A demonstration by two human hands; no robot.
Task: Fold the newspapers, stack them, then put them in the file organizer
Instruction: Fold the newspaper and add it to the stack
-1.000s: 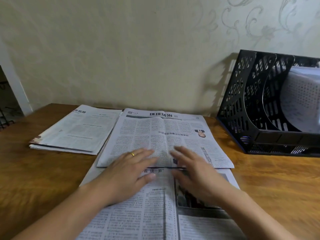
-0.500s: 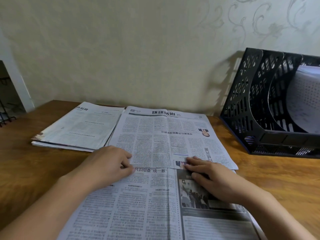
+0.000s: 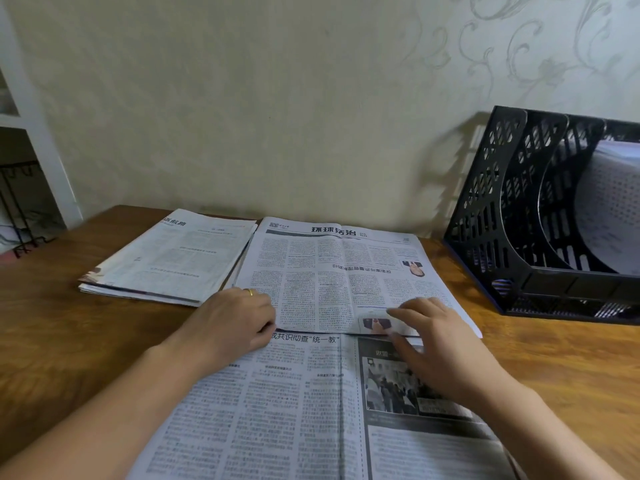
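Pressing along the crease of the wide grey printed newspaper (image 3: 332,289) mid-desk, left hand (image 3: 235,323) loosely curled, right hand (image 3: 436,341) flat and released; best swept outward, edges aligned.

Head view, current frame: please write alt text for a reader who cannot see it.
Two bare hands, left hand and right hand, press along the near edge of a folded newspaper lying on an open sheet on a wooden table. A folded stack lies left; a black file organizer stands right.
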